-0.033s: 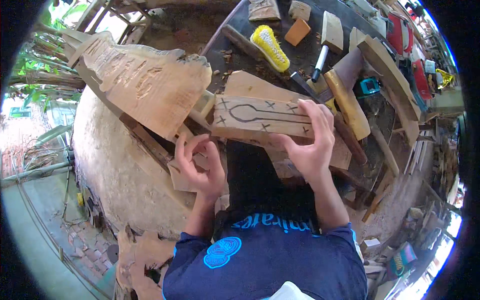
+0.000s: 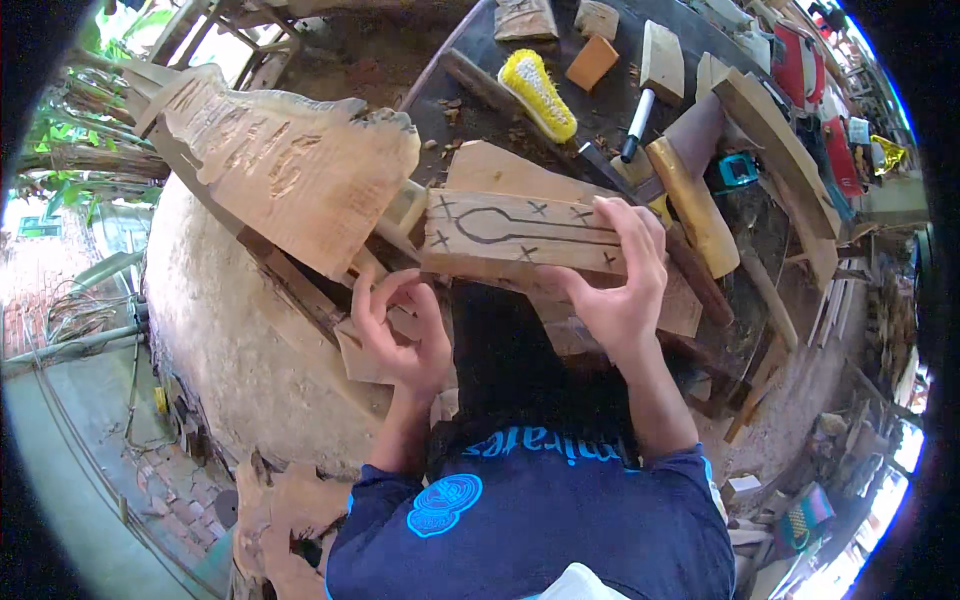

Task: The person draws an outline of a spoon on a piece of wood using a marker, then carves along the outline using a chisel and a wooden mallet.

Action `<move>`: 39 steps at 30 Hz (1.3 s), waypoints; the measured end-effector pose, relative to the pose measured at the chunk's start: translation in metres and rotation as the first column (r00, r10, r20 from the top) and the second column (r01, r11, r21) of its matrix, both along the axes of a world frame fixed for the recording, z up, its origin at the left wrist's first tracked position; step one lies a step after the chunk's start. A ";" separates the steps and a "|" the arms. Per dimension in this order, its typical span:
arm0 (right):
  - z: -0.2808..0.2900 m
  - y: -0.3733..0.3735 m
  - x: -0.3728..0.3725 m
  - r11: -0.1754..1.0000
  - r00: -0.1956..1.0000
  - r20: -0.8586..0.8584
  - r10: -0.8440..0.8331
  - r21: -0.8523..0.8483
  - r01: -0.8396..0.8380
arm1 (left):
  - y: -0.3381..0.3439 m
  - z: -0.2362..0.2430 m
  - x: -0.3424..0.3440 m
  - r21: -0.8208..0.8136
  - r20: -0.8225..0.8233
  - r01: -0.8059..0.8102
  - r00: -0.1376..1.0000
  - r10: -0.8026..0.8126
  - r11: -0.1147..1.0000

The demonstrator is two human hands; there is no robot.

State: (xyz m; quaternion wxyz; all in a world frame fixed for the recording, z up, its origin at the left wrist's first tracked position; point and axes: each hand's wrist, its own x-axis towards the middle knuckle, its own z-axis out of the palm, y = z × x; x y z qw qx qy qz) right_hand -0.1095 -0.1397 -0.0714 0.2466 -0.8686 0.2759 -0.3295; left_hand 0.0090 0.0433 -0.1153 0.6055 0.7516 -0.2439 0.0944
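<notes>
A rectangular wooden block (image 2: 470, 258) is held up in front of me, tilted slightly. Dark marker lines on its upper face outline a spoon-like shape, with small crosses around it. My right hand (image 2: 630, 285) grips the block's right end, fingers over the top and thumb along the near edge. Just below the block's left end, my left hand (image 2: 405, 335) is loosely curled, its fingers apart and nothing visible in them. Beneath the block lies a flat light-brown board (image 2: 500, 168).
A large carved wooden slab (image 2: 290, 170) stands at left. On the dark table (image 2: 430, 100) are a yellow brush (image 2: 537, 95), a marker (image 2: 638, 125), an axe-like tool with a wooden handle (image 2: 692, 205), a teal object (image 2: 738, 172) and several wood offcuts. A pale rounded surface (image 2: 220, 330) lies at left.
</notes>
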 end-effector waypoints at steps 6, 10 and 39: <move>0.011 -0.015 -0.032 0.996 0.995 0.095 -0.015 0.091 0.006 | -0.006 0.002 -0.015 -0.032 -0.043 0.038 0.998 -0.039 0.999; 0.004 -0.037 -0.098 0.928 0.938 0.027 -0.345 -0.138 0.345 | -0.005 -0.002 -0.022 -0.021 -0.025 0.061 0.998 -0.061 0.998; 0.015 -0.054 -0.202 0.733 0.457 0.580 -0.675 0.602 0.317 | -0.041 0.017 -0.068 -0.022 0.211 0.250 0.948 -0.240 0.968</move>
